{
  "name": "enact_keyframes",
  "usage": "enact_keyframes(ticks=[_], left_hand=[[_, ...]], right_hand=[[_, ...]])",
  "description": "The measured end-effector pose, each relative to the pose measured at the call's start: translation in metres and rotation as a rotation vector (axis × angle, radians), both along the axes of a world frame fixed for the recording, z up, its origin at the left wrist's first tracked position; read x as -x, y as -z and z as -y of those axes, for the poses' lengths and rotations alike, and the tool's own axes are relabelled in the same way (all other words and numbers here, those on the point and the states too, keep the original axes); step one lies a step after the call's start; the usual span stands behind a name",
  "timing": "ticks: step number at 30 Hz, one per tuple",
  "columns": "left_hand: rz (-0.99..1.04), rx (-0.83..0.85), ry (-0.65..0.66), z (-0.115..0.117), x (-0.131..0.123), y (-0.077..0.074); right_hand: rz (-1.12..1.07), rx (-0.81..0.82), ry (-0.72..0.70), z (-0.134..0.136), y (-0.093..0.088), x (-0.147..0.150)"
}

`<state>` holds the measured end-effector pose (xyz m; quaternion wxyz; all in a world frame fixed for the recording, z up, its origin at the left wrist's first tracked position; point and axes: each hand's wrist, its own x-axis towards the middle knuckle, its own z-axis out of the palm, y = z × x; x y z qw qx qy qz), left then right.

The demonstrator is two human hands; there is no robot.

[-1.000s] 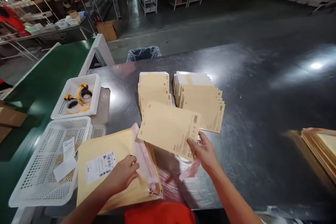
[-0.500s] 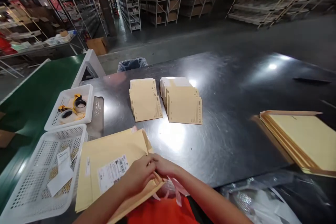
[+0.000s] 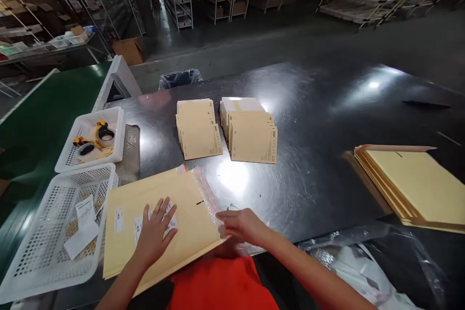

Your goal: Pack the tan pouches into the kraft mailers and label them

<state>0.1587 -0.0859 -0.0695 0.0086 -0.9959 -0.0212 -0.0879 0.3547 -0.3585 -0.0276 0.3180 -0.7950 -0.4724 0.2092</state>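
A large tan padded envelope (image 3: 189, 213) lies flat in front of me, its bubble-lined end facing right. My left hand (image 3: 154, 230) rests on it, fingers spread, partly covering the white printed label (image 3: 170, 220). At the envelope's right end, my right hand (image 3: 243, 225) has its fingers closed on the edge near the bubble lining (image 3: 207, 191). Part of that corner is hidden under the hand. A second small white sticker (image 3: 118, 220) shows near the left end.
Left stand two white baskets, one with tape dispensers (image 3: 96, 140), one with paper slips (image 3: 82, 232). Two stacks of cardboard mailers (image 3: 199, 138) sit ahead on the black table (image 3: 301, 169). More padded envelopes (image 3: 417, 184) are piled right. A green conveyor (image 3: 54, 101) runs far left.
My hands have parted: the left moved left and flattened over the label, while the right moved to the envelope's right edge. The envelope's open end, earlier bent up, now lies flat.
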Motion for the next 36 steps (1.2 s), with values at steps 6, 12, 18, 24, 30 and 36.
enact_keyframes(ticks=[6, 12, 18, 24, 30, 36], left_hand=[[-0.02, 0.026, 0.025, -0.003, 0.002, -0.006], [0.03, 0.062, -0.004, 0.011, -0.011, -0.02], [0.001, 0.069, 0.053, 0.014, -0.02, -0.018], [-0.015, 0.049, 0.048, 0.014, -0.018, -0.01], [-0.052, -0.001, 0.077, 0.014, -0.018, -0.007], [-0.045, 0.02, 0.025, 0.016, -0.022, -0.005]], right_hand=[[0.417, -0.648, 1.141, 0.051, -0.069, -0.089], [0.352, 0.0, 0.484, 0.018, -0.039, -0.051], [0.029, 0.206, 0.035, -0.035, 0.022, 0.001], [0.182, 0.199, -0.057, -0.06, 0.03, 0.029], [0.274, 0.282, 0.144, -0.176, 0.029, -0.035], [0.25, 0.301, 0.185, -0.136, 0.039, -0.002]])
